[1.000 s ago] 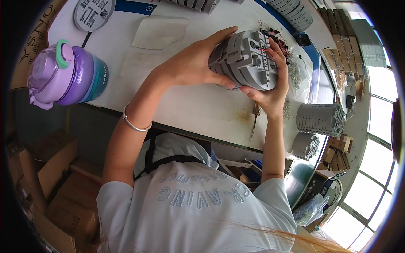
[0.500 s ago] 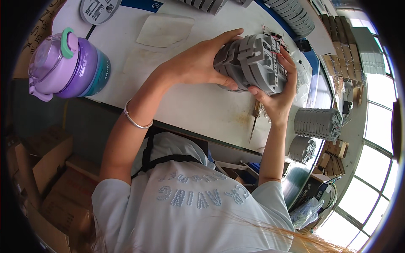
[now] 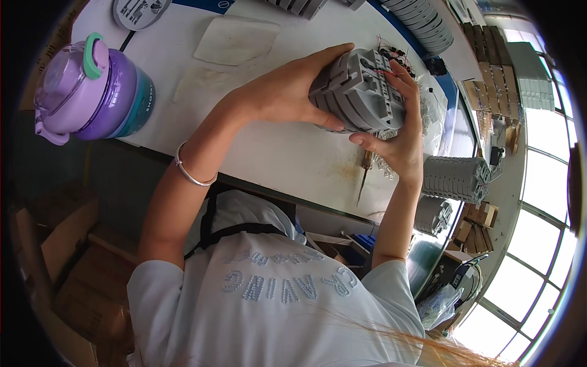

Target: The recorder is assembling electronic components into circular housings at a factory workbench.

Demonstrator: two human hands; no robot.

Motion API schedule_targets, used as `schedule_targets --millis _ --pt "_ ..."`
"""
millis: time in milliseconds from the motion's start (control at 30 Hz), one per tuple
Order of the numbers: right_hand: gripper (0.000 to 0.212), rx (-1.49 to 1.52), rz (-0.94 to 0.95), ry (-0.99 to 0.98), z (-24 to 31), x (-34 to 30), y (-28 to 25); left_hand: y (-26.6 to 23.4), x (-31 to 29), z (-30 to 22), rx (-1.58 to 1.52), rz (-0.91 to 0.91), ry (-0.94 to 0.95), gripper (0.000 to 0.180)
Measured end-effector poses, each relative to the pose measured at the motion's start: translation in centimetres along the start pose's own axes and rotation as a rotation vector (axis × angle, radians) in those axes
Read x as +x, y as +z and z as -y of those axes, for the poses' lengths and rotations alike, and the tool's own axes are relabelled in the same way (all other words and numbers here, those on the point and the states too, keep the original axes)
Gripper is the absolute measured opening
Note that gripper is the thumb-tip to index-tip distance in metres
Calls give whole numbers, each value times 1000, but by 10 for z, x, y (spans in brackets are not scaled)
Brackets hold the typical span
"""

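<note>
I hold a short stack of round grey plastic housings point(image 3: 351, 92) over the white table. My left hand point(image 3: 299, 88) wraps around its left side, thumb along the near edge and fingers behind. My right hand point(image 3: 405, 131) curves around the right end, its fingertips at the slotted end face beside a thin red wire. The right thumb lies at the stack's lower edge. A thin screwdriver point(image 3: 363, 177) lies on the table below the stack, partly hidden by my right hand.
A purple water bottle point(image 3: 104, 92) stands at the left. A grey disc point(image 3: 140, 12) and a paper sheet point(image 3: 237, 40) lie farther back. Longer grey stacks stand at the far right point(image 3: 422, 24) and right edge point(image 3: 455, 177). Small wired parts point(image 3: 397, 55) lie behind my right hand.
The stack has turned slightly in my hands, and its layers look more evenly lined up. My right hand has shifted slightly, its thumb moving left along the lower edge.
</note>
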State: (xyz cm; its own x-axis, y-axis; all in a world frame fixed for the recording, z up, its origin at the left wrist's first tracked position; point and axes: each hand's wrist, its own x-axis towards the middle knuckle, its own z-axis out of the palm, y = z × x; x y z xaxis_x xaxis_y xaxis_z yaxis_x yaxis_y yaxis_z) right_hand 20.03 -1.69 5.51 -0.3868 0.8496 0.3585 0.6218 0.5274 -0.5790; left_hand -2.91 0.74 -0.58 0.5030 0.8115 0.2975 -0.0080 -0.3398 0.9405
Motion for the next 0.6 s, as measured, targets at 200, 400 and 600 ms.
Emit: schedule_targets --millis 200,400,600 --pt "96 -22 56 1 -3 -2 -4 -2 0 0 -5 9 -5 112" --pt "92 18 63 -34 -8 -2 -7 -3 0 2 -6 4 -7 113" --pt "88 129 -14 -39 -8 -5 -2 -5 1 -2 32 22 -26 116"
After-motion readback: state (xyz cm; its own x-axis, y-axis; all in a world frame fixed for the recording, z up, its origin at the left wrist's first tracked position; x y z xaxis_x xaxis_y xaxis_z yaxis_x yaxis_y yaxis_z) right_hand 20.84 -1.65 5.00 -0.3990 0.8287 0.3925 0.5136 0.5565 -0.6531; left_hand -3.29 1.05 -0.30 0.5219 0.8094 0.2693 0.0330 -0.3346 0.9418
